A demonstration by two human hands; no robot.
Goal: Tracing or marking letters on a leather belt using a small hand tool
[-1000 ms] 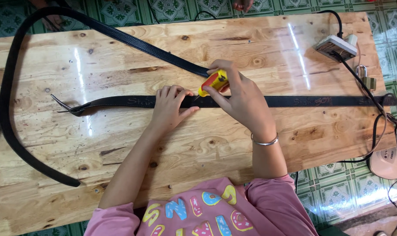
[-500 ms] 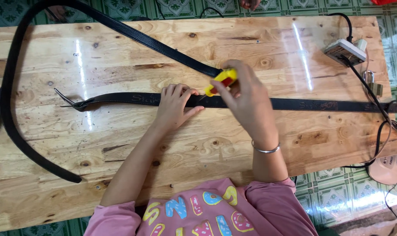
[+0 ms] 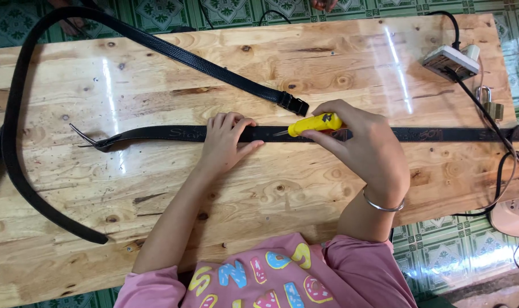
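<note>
A long black belt strap (image 3: 156, 134) lies flat across the middle of the wooden desk (image 3: 305, 188), running left to right, its pointed left tip curling up a little. The left hand (image 3: 225, 142) presses on it, fingers spread flat and together against the leather, closed on nothing. Just to its right, the right hand (image 3: 359, 142) is clamped around a yellow-handled cutter (image 3: 312, 124), whose tip meets the strap's far edge. The strap looks light, limp and smooth, likely to slide or buckle unless pinned flat close beside the tool. A second black belt (image 3: 213, 65) with a buckle loops from the far side round the left end of the desk. At the far right sit a white power adapter (image 3: 449, 61), a padlock (image 3: 490, 105) and black cables (image 3: 502, 171).
</note>
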